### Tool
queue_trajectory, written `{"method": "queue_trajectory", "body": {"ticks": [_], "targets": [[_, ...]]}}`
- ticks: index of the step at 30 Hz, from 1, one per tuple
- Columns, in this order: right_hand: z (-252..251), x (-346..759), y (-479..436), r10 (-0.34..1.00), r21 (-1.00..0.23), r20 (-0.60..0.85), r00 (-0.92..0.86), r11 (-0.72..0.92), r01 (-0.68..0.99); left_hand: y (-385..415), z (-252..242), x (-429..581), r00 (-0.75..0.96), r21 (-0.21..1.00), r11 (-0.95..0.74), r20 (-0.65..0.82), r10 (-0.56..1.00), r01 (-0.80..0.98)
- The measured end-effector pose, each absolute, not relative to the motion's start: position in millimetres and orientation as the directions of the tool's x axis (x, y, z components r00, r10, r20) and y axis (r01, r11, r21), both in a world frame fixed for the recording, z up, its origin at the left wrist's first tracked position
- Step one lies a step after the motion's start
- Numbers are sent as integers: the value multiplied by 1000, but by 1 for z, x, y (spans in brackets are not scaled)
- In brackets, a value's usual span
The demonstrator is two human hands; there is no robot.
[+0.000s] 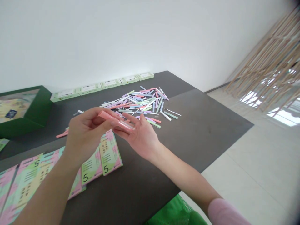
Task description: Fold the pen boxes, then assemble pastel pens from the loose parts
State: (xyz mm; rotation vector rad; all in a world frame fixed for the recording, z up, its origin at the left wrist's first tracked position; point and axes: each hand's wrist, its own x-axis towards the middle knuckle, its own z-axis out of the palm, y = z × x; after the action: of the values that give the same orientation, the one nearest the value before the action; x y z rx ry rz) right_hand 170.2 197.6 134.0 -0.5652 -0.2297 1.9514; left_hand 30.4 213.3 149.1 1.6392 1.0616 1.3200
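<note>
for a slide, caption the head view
Left hand holds a pink tube against the right hand over a dark table, beside a heap of pastel sticks and printed boxes

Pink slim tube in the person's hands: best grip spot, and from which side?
Pinch the pink body of the slim tube across its narrow width, coming from above. It is long and thin and lies tilted against the fingers of the left hand, so a top approach should clear them. The clear end sits by the right hand and may be less solid to hold.
</note>
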Motion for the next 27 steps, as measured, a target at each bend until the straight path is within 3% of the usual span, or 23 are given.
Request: {"method": "queue_trajectory", "body": {"ticks": [5, 8, 9, 11, 12, 13, 19, 27], "targets": [[128, 168, 195, 910, -450, -220, -351, -414, -792, 209, 159, 26, 15, 928, -371, 370, 929, 48], [117, 173, 194, 922, -555, -177, -345, -383, -738, 213, 175, 18, 133, 851, -453, 433, 891, 266], [113, 176, 194, 924, -595, -177, -338, -374, -712, 218, 179, 15, 214, 767, -474, 423, 881, 432], [103, 186, 195, 933, -676, -192, -303, -350, -649, 232, 180, 9, 373, 471, -491, 326, 869, 733], [98, 193, 196, 939, -714, -210, -272, -337, -613, 241, 177, 8, 425, 308, -482, 237, 874, 820], [93, 200, 197, 946, -748, -229, -228, -321, -581, 250, 170, 7, 446, 254, -472, 156, 882, 844], [77, 241, 198, 971, -859, -240, -18, -221, -463, 278, 114, 17, 472, 141, -452, -186, 862, 881], [70, 259, 195, 981, -918, -195, -12, -186, -351, 299, 77, 17, 453, 133, -437, -371, 811, 890]]}}
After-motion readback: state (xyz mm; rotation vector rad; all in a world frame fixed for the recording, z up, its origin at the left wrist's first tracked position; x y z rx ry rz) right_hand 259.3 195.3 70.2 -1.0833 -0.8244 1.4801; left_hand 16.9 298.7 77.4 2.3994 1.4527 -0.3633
